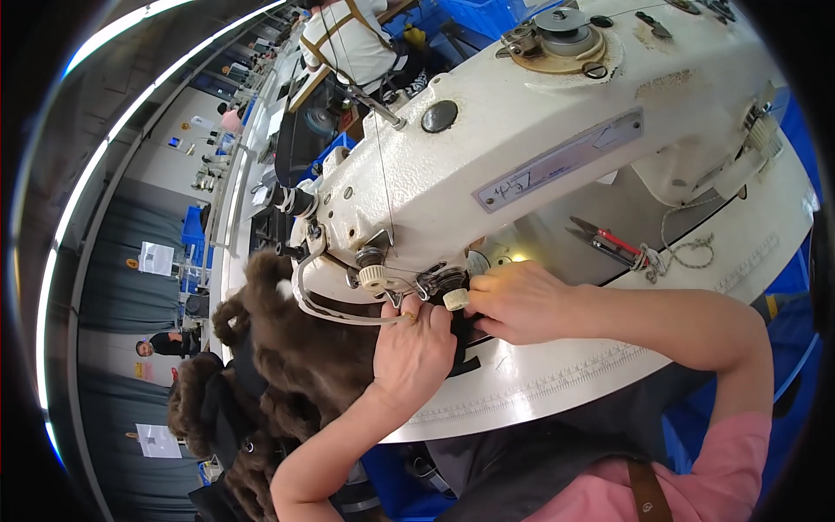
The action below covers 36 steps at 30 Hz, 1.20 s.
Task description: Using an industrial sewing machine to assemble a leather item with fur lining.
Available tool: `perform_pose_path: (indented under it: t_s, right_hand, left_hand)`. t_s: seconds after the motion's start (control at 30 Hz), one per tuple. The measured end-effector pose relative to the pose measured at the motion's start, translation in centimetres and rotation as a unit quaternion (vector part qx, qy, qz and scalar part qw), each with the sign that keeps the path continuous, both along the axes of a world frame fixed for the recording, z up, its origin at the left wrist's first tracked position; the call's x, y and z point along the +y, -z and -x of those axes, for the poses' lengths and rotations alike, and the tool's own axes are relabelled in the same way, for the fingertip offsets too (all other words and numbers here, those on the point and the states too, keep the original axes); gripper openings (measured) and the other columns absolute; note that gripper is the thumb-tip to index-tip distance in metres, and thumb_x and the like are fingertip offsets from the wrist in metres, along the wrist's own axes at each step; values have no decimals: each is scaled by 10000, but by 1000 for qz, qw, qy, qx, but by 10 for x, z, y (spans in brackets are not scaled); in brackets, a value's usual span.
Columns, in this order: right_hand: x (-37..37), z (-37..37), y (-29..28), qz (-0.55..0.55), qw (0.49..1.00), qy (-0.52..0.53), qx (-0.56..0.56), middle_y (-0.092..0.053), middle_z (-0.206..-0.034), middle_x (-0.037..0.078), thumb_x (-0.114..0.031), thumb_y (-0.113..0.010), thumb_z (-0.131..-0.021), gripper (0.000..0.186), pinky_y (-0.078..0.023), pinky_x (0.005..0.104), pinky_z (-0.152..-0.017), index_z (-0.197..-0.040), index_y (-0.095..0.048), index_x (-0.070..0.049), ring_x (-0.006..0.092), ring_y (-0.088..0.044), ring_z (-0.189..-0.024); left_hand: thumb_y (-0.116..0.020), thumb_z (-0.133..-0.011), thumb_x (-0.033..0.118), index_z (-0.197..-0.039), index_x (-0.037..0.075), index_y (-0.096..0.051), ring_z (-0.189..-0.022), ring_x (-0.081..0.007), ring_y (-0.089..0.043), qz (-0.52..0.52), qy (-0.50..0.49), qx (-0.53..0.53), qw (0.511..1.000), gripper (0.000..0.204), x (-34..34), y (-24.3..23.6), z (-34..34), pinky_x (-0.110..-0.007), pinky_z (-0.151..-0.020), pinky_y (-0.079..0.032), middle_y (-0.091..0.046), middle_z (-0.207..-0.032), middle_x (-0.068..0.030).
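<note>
Left hand (416,350) at the sewing machine (435,183), fingers bent, close together; right hand (519,303) at its 2 o'clock, fingers curled. Whether either pinches the black cloth (460,334) between them cannot be told. Brown fur garment (317,352): left hand's 9 o'clock. Red-handled snips (604,238): right hand's 2 o'clock.

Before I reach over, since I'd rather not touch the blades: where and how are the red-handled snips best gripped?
Probably pinch the snips across both handles, coming from the right: the spread blades point left, away from that approach. Keep clear of the cord bunched at the handle end.
</note>
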State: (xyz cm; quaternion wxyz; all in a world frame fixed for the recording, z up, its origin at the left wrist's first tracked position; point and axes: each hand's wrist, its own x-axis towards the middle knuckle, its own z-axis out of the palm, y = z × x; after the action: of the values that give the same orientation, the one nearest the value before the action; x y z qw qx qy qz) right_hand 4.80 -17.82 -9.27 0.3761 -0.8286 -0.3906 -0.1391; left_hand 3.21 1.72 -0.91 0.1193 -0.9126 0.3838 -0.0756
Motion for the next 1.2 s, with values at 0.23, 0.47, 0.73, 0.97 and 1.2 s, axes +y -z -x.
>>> perform_pose_path:
  t_s: [0.23, 0.47, 0.73, 0.97, 1.2]
  right_hand:
    - [4, 16, -1, 6, 999, -29, -22, -589, -870, 53, -160, -636, -791, 144, -494, 387, -702, -918, -648, -94, 242, -613, -823]
    - [7, 39, -3, 72, 988, -51, -124, -543, -858, 18, -156, -635, -731, 103, -471, 328, -679, -814, -620, -97, 191, -566, -801]
    - [3, 32, -3, 85, 978, 38, -188, -495, -775, 8, -164, -628, -672, 104, -446, 288, -638, -712, -574, -84, 177, -514, -743]
    - [4, 38, 0, 54, 971, 3, -233, -516, -724, 4, -172, -621, -672, 102, -429, 273, -624, -711, -589, -83, 166, -520, -755]
    - [3, 36, -2, 93, 972, 48, -208, -649, -923, 80, -168, -619, -713, 219, -453, 285, -653, -868, -665, -20, 185, -546, -822]
  left_hand:
    - [-633, -785, 66, -1085, -15, -565, -929, -321, -570, 137, 6, -11, 991, 318, 4, 4, 3, -462, -872, -401, -637, -898, -134]
    - [-656, -716, 72, -1080, -5, -579, -931, -312, -568, 132, -16, -40, 990, 379, 8, 14, 2, -454, -881, -423, -652, -931, -113]
    - [-679, -724, 103, -973, 66, -660, -837, -275, -547, 95, 13, -29, 995, 253, 5, 6, 1, -411, -785, -407, -605, -824, -86]
    - [-740, -781, 187, -737, 96, -633, -746, -280, -560, 160, -27, -7, 987, 147, 2, 12, 0, -453, -733, -371, -582, -750, -38]
    - [-734, -771, 108, -747, 86, -621, -736, -271, -544, 209, -26, -2, 978, 118, 6, 6, 0, -406, -755, -381, -581, -700, -65]
